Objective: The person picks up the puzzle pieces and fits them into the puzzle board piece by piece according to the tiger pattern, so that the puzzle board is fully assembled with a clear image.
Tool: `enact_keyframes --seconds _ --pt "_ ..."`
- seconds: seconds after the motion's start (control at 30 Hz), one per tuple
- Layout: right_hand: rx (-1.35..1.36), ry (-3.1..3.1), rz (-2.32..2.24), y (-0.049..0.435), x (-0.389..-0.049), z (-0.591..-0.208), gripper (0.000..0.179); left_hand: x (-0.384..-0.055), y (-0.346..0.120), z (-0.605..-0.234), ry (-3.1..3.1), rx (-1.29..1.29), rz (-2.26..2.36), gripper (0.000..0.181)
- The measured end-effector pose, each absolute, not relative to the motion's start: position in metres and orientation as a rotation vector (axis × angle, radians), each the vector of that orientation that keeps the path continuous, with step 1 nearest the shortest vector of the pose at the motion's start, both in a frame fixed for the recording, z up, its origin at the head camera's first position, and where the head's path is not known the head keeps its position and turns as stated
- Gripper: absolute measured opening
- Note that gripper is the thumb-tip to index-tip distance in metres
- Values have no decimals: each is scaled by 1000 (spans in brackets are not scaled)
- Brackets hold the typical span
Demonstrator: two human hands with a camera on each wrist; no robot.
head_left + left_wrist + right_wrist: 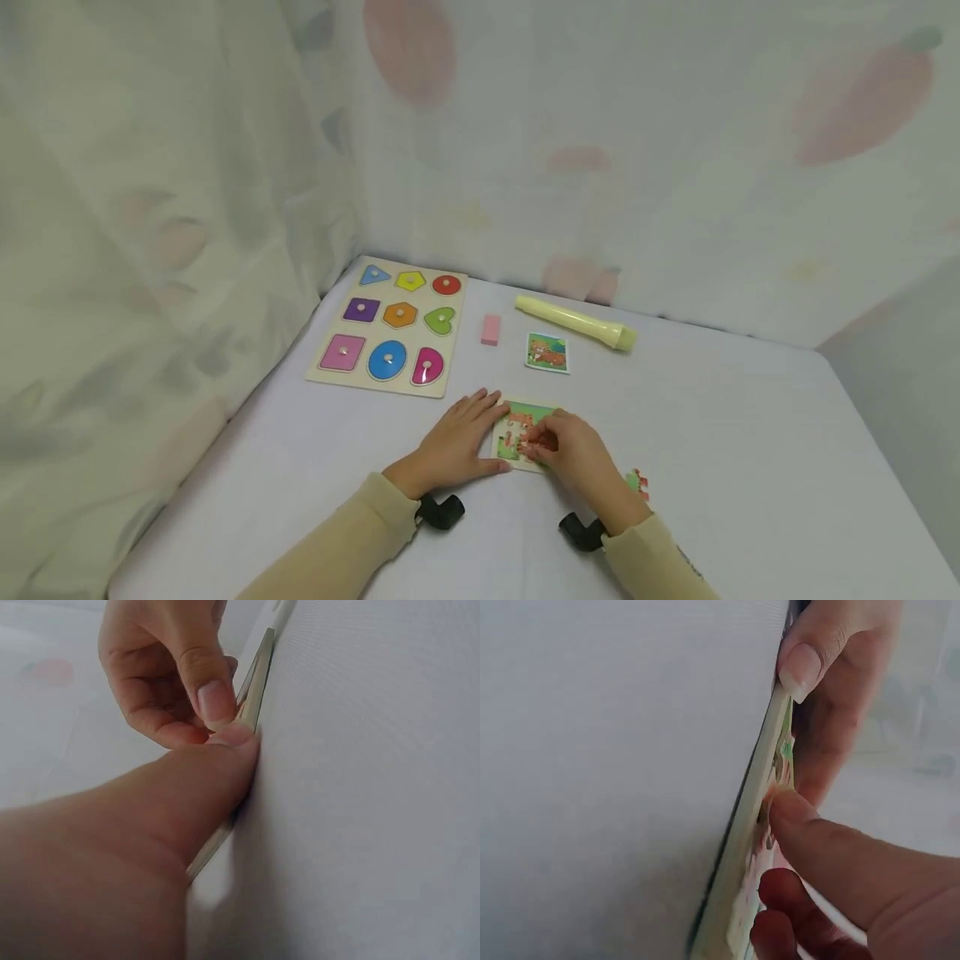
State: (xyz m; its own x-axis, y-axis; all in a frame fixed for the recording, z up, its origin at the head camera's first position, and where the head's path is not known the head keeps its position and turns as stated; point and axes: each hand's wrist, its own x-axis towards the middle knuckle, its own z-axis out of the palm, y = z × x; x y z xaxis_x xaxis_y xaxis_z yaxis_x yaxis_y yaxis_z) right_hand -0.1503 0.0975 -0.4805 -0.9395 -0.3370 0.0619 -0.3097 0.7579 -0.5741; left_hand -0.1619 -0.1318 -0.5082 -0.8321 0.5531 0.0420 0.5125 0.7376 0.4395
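A small jigsaw puzzle board [538,408] with a green and orange animal picture lies flat on the table between the two hands. Spread along its left side, my left hand [459,442] steadies the board, fingers near the top corner and thumb on the near edge. My right hand [576,454] is over the board's middle, thumb and fingertips pinching a puzzle piece [525,446] that they mostly cover. Pale gaps show in the picture around it. In the right wrist view the right thumb [802,814] presses against the board's face. A loose puzzle piece [638,483] lies by the right wrist.
Beyond the board lie a picture card [547,353], a pink block [491,329] and a pale yellow tube [573,321] with a flared end. A wooden shape puzzle [382,387] with knobbed pieces lies at the back left. Patterned fabric [637,192] hangs behind the table.
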Motion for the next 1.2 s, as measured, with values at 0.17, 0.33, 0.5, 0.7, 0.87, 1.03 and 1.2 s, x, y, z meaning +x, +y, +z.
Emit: enact_keyframes --seconds 0.17,0.33,0.5,0.7,0.87,1.03,1.2 --pt "-830 2939 -794 96 -148 -479 21 -161 -136 -507 2844 891 677 81" --pt "-817 2868 -879 97 -151 -479 24 -162 -138 -506 2850 871 660 82" --pt "-704 2725 -1125 99 -160 -469 17 -164 -138 -506 2826 839 683 87" --pt "-649 2674 -1156 86 -185 -462 16 -165 -138 -507 2827 824 677 90" --pt "-685 2724 -967 75 -198 -466 7 -164 -136 -506 2819 842 695 90" --pt "-790 2865 -730 72 -190 -469 6 -163 -132 -507 2819 861 680 89" --pt "-1070 3036 -359 75 -168 -469 15 -162 -131 -506 2834 873 659 90"
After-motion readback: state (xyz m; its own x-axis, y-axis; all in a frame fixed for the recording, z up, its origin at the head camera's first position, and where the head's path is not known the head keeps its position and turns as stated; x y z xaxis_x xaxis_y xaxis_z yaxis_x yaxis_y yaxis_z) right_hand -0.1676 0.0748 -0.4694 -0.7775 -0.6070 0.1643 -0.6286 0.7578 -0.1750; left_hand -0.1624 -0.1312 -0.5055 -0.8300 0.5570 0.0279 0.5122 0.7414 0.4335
